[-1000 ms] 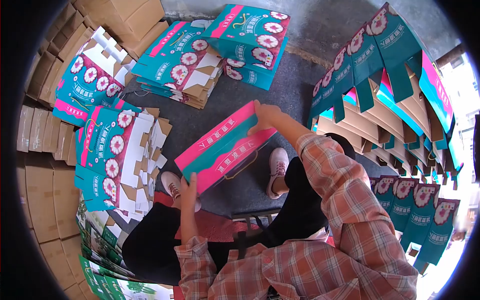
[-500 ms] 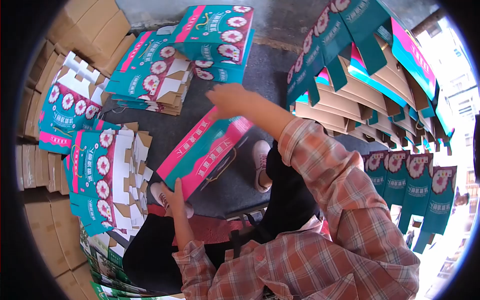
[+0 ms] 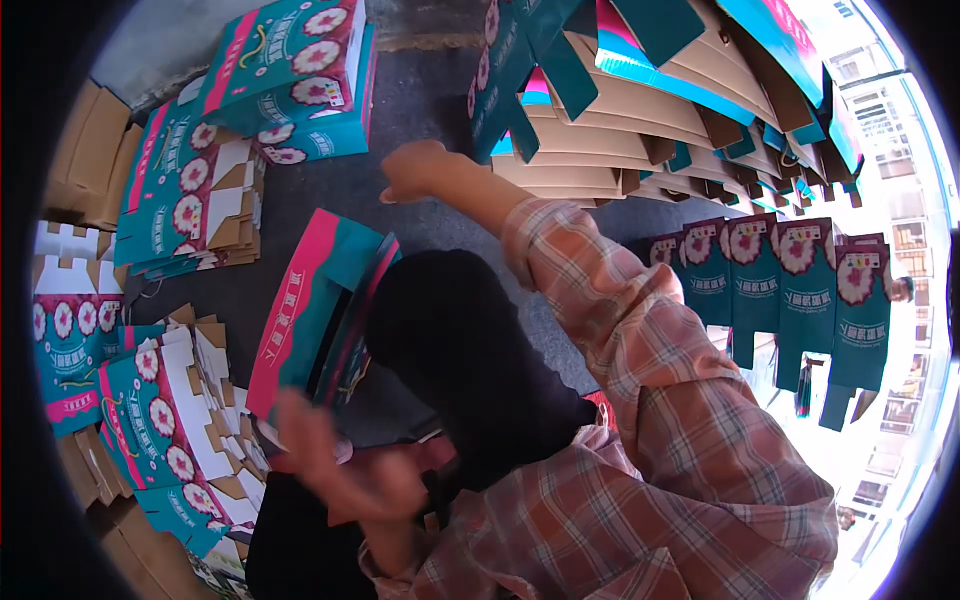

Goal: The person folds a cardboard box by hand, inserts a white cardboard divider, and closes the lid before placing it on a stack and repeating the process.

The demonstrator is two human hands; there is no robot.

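A pink and teal printed carton (image 3: 305, 300) stands tilted on the dark floor beside my raised black-trousered knee (image 3: 450, 330), a dark gap showing along its teal side. My left hand (image 3: 345, 460), blurred by motion, is just below the carton's near end, its fingers apart and nothing in them. Stretched out over the floor beyond the carton, my right hand (image 3: 415, 170) is apart from it. Its fingers are curled together, with no object showing in them. Stacked flat printed cartons (image 3: 185, 190) lie on the far side of the carton.
More printed cartons (image 3: 290, 60) are piled at the back. Others with white flaps (image 3: 165, 420) lean at the left, near brown boxes (image 3: 90, 150). Folded-open cartons (image 3: 610, 140) form a high stack at the right, with a row of teal panels (image 3: 800, 290) below.
Both hands have let go of the carton, which now leans closer to my raised knee. My left hand has drawn back toward my body. The view has swung to the right.
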